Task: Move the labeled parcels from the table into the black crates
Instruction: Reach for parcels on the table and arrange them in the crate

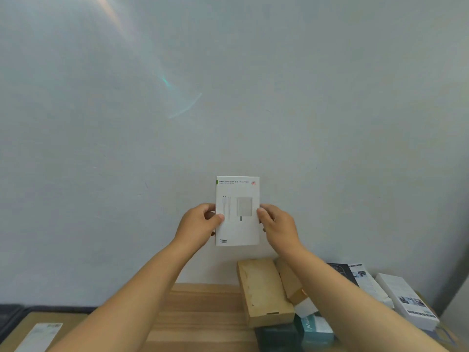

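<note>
White charger box (237,212) held upright in air, frame centre, in front of wall. Left hand (200,222) pinches its 9 o'clock edge, right hand (276,224) its 3 o'clock edge; thumbs on front face.

Black crate (11,313) at 8 o'clock, rim only; labeled parcel (38,336) there, apparently already inside.

Wooden table (203,313) at 6 o'clock. Left to move: brown cardboard box (264,290), teal box (317,329), white boxes (406,298) at 4–5 o'clock. Judgement: early-to-mid task.

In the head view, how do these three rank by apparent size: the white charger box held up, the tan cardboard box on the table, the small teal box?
1. tan cardboard box
2. white charger box, close to the first in apparent size; it is held nearer the camera, so true order is unsure
3. small teal box, partly hidden by the arm
</note>
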A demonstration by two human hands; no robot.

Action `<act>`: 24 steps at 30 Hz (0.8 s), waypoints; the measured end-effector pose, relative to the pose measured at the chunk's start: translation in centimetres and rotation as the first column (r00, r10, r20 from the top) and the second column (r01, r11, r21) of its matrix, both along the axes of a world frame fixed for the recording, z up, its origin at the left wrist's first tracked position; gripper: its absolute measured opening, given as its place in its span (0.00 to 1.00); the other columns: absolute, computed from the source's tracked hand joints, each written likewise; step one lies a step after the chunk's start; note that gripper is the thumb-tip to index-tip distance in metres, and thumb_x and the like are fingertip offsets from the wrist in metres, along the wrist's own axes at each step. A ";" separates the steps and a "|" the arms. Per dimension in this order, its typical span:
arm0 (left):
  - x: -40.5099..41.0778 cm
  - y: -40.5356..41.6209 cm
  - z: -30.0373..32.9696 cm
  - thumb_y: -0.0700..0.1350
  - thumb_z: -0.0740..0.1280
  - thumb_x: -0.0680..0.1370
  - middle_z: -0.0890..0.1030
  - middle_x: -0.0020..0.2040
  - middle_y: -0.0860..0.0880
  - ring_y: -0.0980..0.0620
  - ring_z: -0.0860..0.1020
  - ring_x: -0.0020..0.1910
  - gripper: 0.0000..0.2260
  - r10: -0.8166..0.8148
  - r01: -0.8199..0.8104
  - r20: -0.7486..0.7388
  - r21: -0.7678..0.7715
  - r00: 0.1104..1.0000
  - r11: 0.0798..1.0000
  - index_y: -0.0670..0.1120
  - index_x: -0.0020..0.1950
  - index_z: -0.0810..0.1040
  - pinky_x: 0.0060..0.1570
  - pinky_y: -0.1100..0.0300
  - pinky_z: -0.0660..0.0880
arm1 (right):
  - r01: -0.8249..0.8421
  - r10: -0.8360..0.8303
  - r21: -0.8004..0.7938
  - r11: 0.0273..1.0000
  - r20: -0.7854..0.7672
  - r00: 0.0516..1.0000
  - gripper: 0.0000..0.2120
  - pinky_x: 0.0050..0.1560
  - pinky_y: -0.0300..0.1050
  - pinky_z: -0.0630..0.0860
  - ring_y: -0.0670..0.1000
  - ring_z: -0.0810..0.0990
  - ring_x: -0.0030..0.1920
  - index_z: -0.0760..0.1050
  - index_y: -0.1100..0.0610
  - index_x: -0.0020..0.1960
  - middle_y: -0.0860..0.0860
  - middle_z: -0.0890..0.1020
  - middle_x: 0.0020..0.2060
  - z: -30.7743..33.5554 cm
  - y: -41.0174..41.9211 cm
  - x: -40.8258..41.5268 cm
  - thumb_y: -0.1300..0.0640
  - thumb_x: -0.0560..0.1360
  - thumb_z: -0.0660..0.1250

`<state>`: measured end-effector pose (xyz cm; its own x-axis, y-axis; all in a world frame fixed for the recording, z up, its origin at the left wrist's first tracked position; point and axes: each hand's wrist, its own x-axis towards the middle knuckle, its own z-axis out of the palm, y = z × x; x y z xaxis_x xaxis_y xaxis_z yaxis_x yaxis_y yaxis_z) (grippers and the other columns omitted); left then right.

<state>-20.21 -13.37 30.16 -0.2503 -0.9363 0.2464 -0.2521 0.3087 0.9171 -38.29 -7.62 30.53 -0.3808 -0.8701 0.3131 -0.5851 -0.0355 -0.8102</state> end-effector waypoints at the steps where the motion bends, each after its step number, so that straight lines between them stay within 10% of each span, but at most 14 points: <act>1: 0.1 0.0 0.3 0.43 0.65 0.78 0.82 0.47 0.52 0.54 0.80 0.47 0.13 0.000 0.000 -0.007 -0.004 1.000 1.000 0.47 0.62 0.76 0.45 0.57 0.80 | -0.023 0.024 -0.011 1.000 0.049 0.998 0.13 0.41 0.37 0.72 0.45 0.76 0.39 0.79 0.56 0.57 0.46 0.81 0.41 0.5 -0.1 0.1 0.54 0.80 0.58; 9: 1.3 -0.4 2.2 0.47 0.66 0.77 0.77 0.40 0.50 0.54 0.75 0.39 0.13 0.073 -0.065 0.050 -0.139 0.996 0.988 0.53 0.61 0.78 0.38 0.61 0.72 | -0.096 0.093 -0.007 0.995 0.294 0.951 0.13 0.32 0.36 0.72 0.46 0.72 0.30 0.77 0.57 0.61 0.52 0.78 0.34 2.5 -0.5 0.3 0.57 0.78 0.64; 18: 2.1 -0.2 3.6 0.48 0.53 0.82 0.82 0.46 0.47 0.50 0.80 0.48 0.13 -0.039 0.057 -0.148 0.117 0.988 0.991 0.56 0.59 0.75 0.49 0.54 0.78 | -0.235 0.210 -0.007 0.972 0.478 0.853 0.13 0.48 0.43 0.79 0.49 0.81 0.45 0.78 0.50 0.60 0.53 0.84 0.46 2.8 0.0 0.4 0.58 0.80 0.60; 24: 2.1 0.3 3.9 0.46 0.62 0.80 0.83 0.49 0.50 0.52 0.81 0.46 0.13 -0.104 0.147 -0.251 0.160 0.963 0.976 0.52 0.64 0.75 0.44 0.57 0.79 | -0.275 0.254 -0.051 0.960 0.570 0.781 0.11 0.52 0.46 0.80 0.47 0.82 0.42 0.77 0.45 0.57 0.47 0.85 0.46 2.8 0.0 0.7 0.56 0.81 0.60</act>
<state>-18.07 -13.12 34.07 -0.3224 -0.9349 0.1484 0.0118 0.1528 0.9882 -37.61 -7.57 33.34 -0.2336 -0.9687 0.0839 0.0070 -0.0880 -0.9961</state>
